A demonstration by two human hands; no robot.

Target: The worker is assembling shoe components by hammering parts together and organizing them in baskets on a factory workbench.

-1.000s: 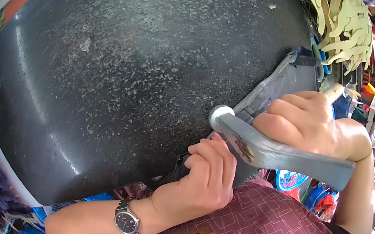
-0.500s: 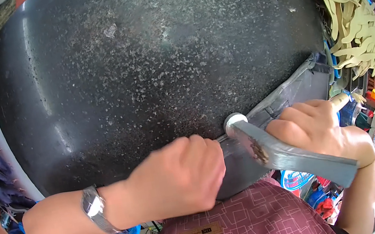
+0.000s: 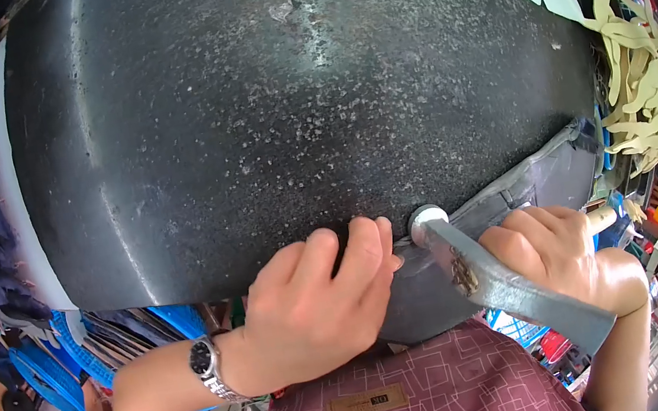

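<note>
Your left hand (image 3: 312, 310) curls its fingers over the near edge of the dark slab (image 3: 284, 99), pinning the grey sheet (image 3: 424, 294). Your right hand (image 3: 563, 257) grips the metal tool (image 3: 501, 281), its round end at that edge. You look mid-trim; next, draw it steadily along.

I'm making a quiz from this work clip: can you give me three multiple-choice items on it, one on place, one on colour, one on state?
1. Where does the left hand rest?
A. on the dark slab's near edge
B. on the pale strips
C. in the lap

2. What colour is the flat metal tool?
A. red
B. grey
C. yellow

3. What is the right hand doing?
A. hanging open
B. pointing
C. gripping the tool

Answers: 1 A, its fingers curl onto the speckled slab; 2 B, the blade is dull grey; 3 C, the fist is closed round the tool.
</note>
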